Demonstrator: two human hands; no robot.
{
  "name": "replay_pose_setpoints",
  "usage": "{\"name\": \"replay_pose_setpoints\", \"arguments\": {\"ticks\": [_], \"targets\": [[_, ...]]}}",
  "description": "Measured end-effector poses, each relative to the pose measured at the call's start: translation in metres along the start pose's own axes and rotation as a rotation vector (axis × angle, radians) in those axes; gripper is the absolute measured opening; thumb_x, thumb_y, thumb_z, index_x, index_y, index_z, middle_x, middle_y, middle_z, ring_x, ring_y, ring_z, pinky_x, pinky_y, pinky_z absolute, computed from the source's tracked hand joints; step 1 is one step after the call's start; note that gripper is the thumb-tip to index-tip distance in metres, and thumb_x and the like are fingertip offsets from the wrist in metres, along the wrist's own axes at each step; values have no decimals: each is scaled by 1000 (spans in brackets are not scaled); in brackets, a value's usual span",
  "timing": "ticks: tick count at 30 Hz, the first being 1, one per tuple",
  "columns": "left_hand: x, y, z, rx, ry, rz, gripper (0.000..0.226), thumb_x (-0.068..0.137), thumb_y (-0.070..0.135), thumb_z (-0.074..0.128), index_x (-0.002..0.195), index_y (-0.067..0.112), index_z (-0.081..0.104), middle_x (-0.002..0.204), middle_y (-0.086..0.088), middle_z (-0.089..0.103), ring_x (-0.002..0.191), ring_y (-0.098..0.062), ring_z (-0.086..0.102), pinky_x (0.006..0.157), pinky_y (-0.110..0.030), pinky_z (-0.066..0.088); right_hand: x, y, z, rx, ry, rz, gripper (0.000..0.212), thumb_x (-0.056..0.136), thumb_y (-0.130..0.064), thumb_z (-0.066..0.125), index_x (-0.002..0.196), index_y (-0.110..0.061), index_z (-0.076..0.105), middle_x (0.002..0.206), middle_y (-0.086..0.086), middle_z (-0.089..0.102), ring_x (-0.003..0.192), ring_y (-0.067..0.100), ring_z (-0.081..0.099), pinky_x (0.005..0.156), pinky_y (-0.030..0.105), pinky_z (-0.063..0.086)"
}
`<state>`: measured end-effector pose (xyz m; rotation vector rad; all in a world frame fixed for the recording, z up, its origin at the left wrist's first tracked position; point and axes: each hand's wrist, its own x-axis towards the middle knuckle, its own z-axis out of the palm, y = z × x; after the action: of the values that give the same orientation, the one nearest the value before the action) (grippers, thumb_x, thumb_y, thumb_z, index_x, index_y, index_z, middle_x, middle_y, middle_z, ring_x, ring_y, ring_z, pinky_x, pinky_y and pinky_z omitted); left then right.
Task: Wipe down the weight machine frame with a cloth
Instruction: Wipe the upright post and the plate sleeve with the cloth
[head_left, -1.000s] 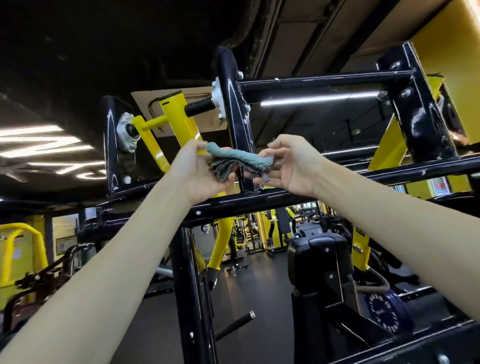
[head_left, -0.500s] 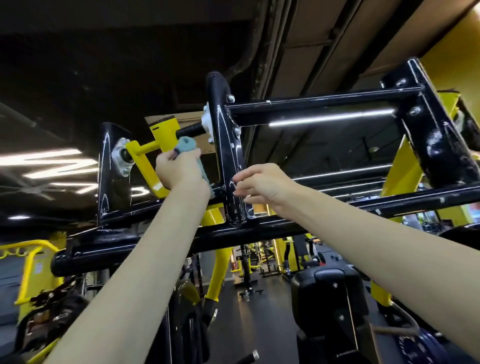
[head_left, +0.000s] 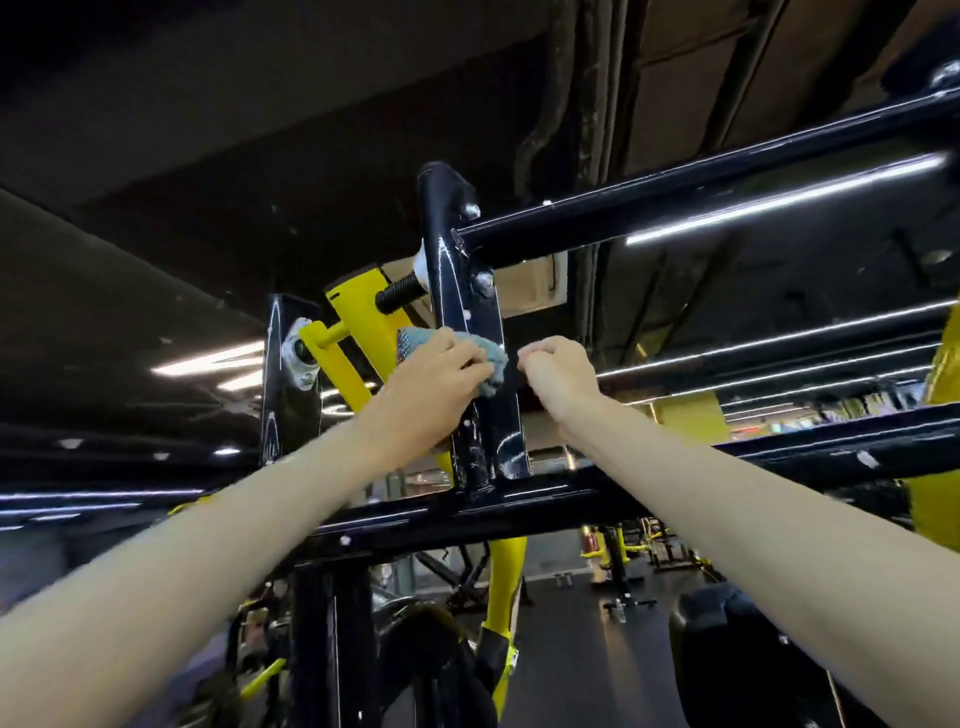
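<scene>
The black weight machine frame fills the upper middle, with an upright bracket (head_left: 475, 415) rising from a horizontal bar (head_left: 519, 512). My left hand (head_left: 434, 376) grips a blue-grey cloth (head_left: 491, 356) and presses it against the left face of that bracket. My right hand (head_left: 558, 374) hovers just right of the bracket with its fingers curled, holding nothing that I can see. A second black bar (head_left: 675, 205) runs off to the upper right.
A yellow lever arm (head_left: 363, 317) on a threaded bolt (head_left: 400, 296) sits just left of the bracket. Another black plate with a bearing (head_left: 291, 358) stands further left. Other gym machines and a dark floor (head_left: 571, 649) lie below.
My left hand carried the cloth from the yellow arm rightward onto the black bracket. My right hand let go of the cloth earlier and now hovers curled beside the bracket. The view tilted upward.
</scene>
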<state>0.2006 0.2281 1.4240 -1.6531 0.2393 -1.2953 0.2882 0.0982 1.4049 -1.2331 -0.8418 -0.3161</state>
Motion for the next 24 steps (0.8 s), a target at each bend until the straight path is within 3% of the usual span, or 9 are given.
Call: {"name": "replay_pose_setpoints", "arguments": {"ticks": [3, 5, 8, 10, 12, 14, 16, 20, 24], "targets": [[27, -15, -13, 204, -27, 100, 26, 85, 35, 50, 75, 20, 70, 82, 1, 58, 89, -25, 54, 80, -41, 33, 5, 8, 7, 172, 25, 40, 24, 98, -17, 45, 117, -10, 57, 100, -2, 53, 94, 15, 48, 77, 24, 33], [45, -31, -20, 229, -94, 48, 29, 88, 36, 47, 82, 22, 71, 89, 0, 58, 95, -24, 50, 85, -44, 34, 5, 18, 13, 244, -1, 111, 25, 100, -24, 42, 118, -10, 53, 98, -2, 52, 92, 15, 46, 76, 26, 32], [47, -35, -19, 138, -115, -44, 29, 90, 23, 46, 88, 11, 73, 92, -6, 61, 86, -25, 43, 75, -40, 42, 9, 28, 22, 272, -115, 186, 38, 102, -34, 37, 123, -7, 53, 111, 6, 58, 102, 23, 52, 89, 32, 39], [34, -27, -13, 115, -109, 88, 18, 77, 2, 62, 90, 8, 72, 93, -7, 64, 81, -20, 32, 76, -33, 34, 14, 29, 23, 265, -160, 194, 43, 103, -36, 34, 131, -8, 49, 120, 10, 55, 107, 25, 49, 92, 32, 37], [24, -33, -15, 47, -214, 161, 44, 68, -12, 61, 106, 8, 69, 108, -8, 63, 85, -21, 33, 81, -32, 37, 16, 29, 20, 292, -221, 207, 49, 104, -38, 29, 142, -9, 38, 137, 12, 47, 121, 27, 44, 98, 34, 33], [35, -54, -21, 42, -251, 58, 58, 67, -20, 60, 118, 6, 64, 120, -9, 60, 88, -24, 36, 80, -38, 46, 14, 27, 18, 314, -280, 224, 54, 105, -39, 25, 149, -7, 27, 148, 12, 37, 135, 28, 35, 107, 35, 28], [47, -63, -26, 31, -244, -72, 57, 70, -23, 56, 120, 4, 63, 122, -10, 59, 86, -25, 34, 80, -41, 46, 13, 24, 16, 304, -295, 237, 57, 105, -40, 25, 150, -4, 24, 150, 14, 35, 137, 30, 34, 110, 36, 26], [43, -46, -25, 18, -349, 204, 55, 62, -21, 61, 111, 3, 68, 114, -11, 64, 84, -32, 47, 83, -28, 31, 14, 26, 15, 303, -308, 248, 58, 104, -43, 27, 149, -7, 27, 151, 13, 35, 138, 30, 34, 111, 38, 26], [51, -55, -26, 14, -276, -24, 55, 77, -19, 51, 124, 7, 62, 127, -7, 59, 93, -29, 39, 86, -37, 42, 12, 30, 13, 369, -343, 300, 63, 102, -51, 30, 152, -14, 24, 155, 9, 30, 141, 29, 28, 115, 44, 23]]}}
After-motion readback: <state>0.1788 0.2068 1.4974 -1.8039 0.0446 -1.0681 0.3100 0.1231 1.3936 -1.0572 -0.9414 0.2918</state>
